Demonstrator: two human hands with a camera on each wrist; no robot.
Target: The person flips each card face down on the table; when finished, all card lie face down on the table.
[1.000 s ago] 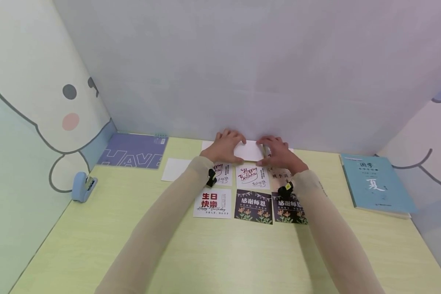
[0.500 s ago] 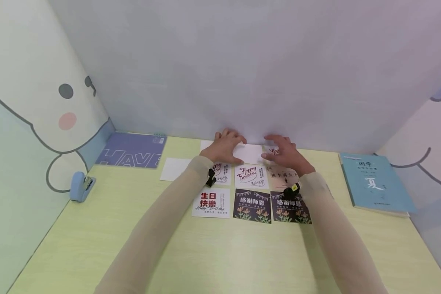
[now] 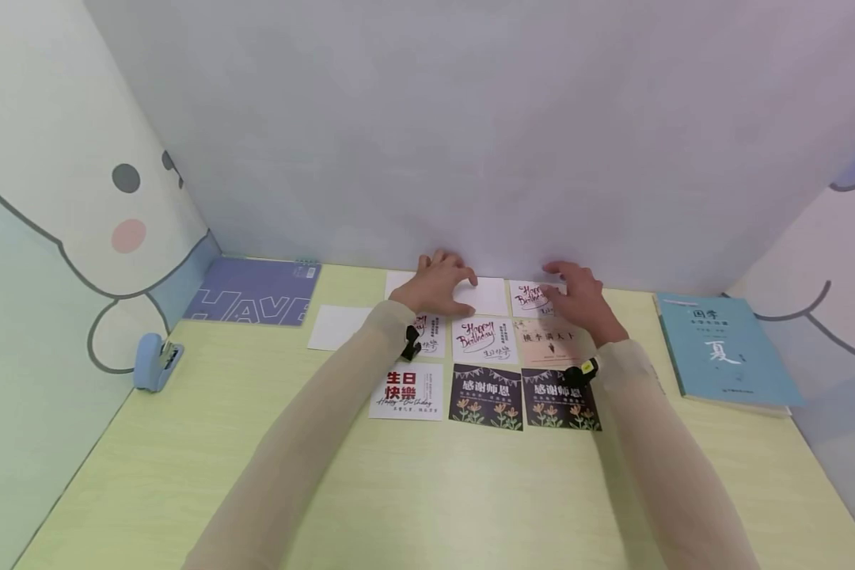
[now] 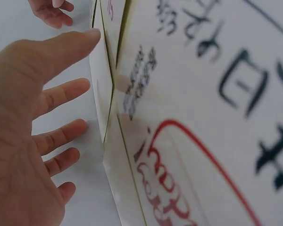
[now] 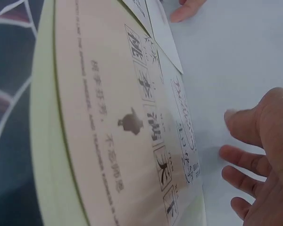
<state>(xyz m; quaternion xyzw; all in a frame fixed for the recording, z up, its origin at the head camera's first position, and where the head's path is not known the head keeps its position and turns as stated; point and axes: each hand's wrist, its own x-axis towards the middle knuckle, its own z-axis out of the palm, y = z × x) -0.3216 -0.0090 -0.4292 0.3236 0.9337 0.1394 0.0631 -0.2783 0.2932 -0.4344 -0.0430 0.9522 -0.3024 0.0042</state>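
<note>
My left hand point(image 3: 435, 289) reaches over the back row of cards, thumb and fingers spread at the left side of a blank white card point(image 3: 488, 296). The left wrist view shows that thumb point(image 4: 75, 49) close to the card edges, with no card pinched. My right hand point(image 3: 583, 305) hovers at the right part of a Happy Birthday card point(image 3: 527, 294), fingers loosely bent and holding nothing. Nearer lie another Happy Birthday card point(image 3: 483, 339) and a pink card point(image 3: 545, 336). The left hand and arm partly hide a white card point(image 3: 397, 283) and a lettered card point(image 3: 433, 339).
In front lie a red-lettered card point(image 3: 408, 396) and two dark flower cards, one in the middle point(image 3: 486, 400). A blank card point(image 3: 331, 327) sits at left. Farther out are a purple notebook point(image 3: 252, 289), a light blue desk tool point(image 3: 150, 364) and a blue book point(image 3: 727, 348). A wall point(image 3: 399, 158) rises behind.
My right hand has drawn off to the right from the blank card, uncovering the back Happy Birthday card and more of the pink card. The left hand has stayed nearly still.
</note>
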